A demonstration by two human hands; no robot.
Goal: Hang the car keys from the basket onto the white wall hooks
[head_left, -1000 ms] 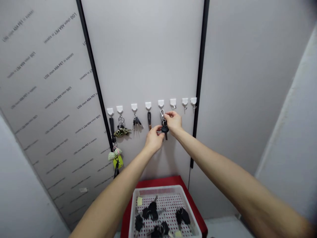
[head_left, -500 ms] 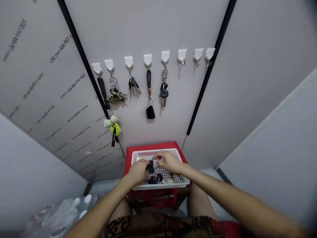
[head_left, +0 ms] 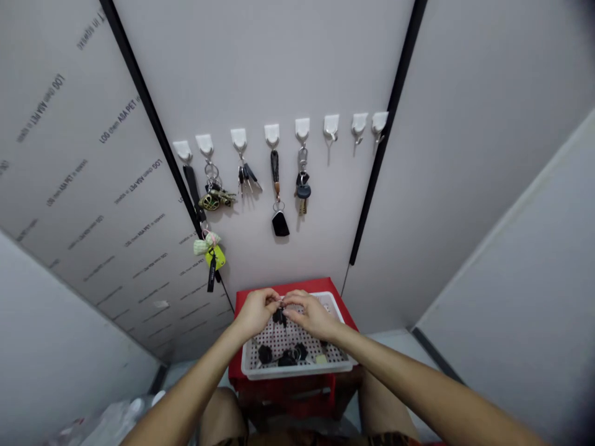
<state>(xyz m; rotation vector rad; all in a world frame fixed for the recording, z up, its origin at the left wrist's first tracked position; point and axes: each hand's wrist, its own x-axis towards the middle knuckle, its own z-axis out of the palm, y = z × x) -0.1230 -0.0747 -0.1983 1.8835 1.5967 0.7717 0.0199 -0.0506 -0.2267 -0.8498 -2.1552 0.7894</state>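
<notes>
My left hand (head_left: 258, 313) and my right hand (head_left: 307, 314) meet over the back of a white perforated basket (head_left: 297, 371). Their fingertips pinch a bunch of keys (head_left: 279, 317) between them, its dark parts hanging down. The ring at its top is mostly hidden by the fingers. Lower in the basket lie more dark keys on rings (head_left: 290, 355), a round black item (head_left: 264, 354) at the left and a small pale yellow piece (head_left: 321, 359) at the right.
White hooks (head_left: 331, 126) run in a row along the wall. From the left ones hang several key sets, including a black fob on a braided strap (head_left: 280, 223) and a yellow-green tag (head_left: 215, 257). The basket rests on a red surface (head_left: 235, 371). Plastic bottles (head_left: 121, 421) lie at lower left.
My hands have come together above the basket, raising the bunch of keys between the fingertips. The view has tilted, so the wall hooks and basket appear lower.
</notes>
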